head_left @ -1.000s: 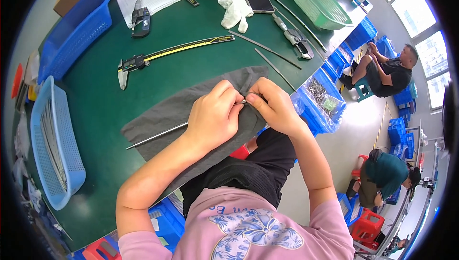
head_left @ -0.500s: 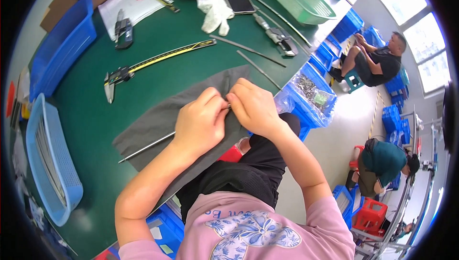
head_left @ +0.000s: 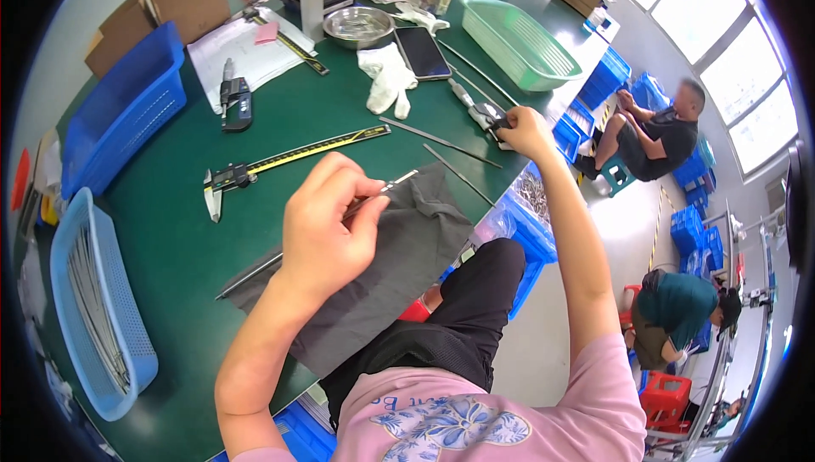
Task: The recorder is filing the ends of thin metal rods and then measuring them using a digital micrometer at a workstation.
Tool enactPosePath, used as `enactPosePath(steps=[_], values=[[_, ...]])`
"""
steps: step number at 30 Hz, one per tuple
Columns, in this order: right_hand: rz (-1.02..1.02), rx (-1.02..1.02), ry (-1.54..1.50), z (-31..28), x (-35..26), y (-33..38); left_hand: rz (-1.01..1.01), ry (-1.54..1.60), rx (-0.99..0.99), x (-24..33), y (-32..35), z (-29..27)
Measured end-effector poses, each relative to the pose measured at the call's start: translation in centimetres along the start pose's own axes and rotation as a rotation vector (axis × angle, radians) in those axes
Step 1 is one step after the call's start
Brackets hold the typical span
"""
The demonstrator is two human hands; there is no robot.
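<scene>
My left hand (head_left: pixel 327 228) pinches a thin metal rod (head_left: pixel 255 273) between thumb and fingers. The rod slants over a dark grey cloth (head_left: pixel 365 301), its short upper end sticking out past my fingertips. My right hand (head_left: pixel 528 133) reaches to the table's right side, its fingers closed on the frame end of a micrometer (head_left: pixel 467 100). Two loose rods, a longer rod (head_left: pixel 443 144) and a shorter rod (head_left: pixel 459 175), lie between the cloth and that micrometer. A digital caliper (head_left: pixel 297 153) with a yellow-and-black scale lies beyond my left hand.
A light blue basket (head_left: pixel 143 356) of rods stands at the left, near a blue bin (head_left: pixel 127 114). Farther back are another micrometer (head_left: pixel 236 105), a white glove (head_left: pixel 386 76), a phone (head_left: pixel 423 53), a metal bowl (head_left: pixel 358 27) and a green basket (head_left: pixel 522 46). Two people sit at the right.
My right hand has left the rod and moved far right onto the micrometer. My left hand keeps the rod, now lifted with its upper end exposed. The view has shifted slightly.
</scene>
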State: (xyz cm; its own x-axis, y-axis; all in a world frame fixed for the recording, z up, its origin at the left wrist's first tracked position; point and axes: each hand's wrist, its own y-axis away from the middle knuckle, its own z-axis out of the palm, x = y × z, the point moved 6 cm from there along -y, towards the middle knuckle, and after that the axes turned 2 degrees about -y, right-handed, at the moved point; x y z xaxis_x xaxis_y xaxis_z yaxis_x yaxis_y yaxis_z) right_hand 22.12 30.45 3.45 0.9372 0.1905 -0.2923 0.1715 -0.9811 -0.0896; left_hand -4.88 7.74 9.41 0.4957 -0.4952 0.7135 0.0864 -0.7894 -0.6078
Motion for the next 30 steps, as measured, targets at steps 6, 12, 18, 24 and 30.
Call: enactPosePath(steps=[6, 12, 18, 24, 30], values=[[0.064, 0.077, 0.092, -3.2, -0.4, 1.5, 0.019, 0.099, 0.018, 1.2, 0.0, -0.6], [-0.185, 0.093, 0.139, -1.8, -2.8, 3.2, 0.079, 0.098, 0.016, 2.3, 0.0, -0.8], [0.103, 0.02, -0.224, -0.5, -2.9, 3.2, 0.596, -0.299, 0.077, 5.3, 1.0, -0.2], [0.32, -0.141, -0.669, 0.2, -1.4, 2.4, 0.903, -0.346, 0.037, 7.6, 3.0, 0.6], [0.249, -0.02, -1.58, -3.1, -3.3, 9.9, 0.992, -0.326, 0.001, 8.3, 5.3, 2.0]])
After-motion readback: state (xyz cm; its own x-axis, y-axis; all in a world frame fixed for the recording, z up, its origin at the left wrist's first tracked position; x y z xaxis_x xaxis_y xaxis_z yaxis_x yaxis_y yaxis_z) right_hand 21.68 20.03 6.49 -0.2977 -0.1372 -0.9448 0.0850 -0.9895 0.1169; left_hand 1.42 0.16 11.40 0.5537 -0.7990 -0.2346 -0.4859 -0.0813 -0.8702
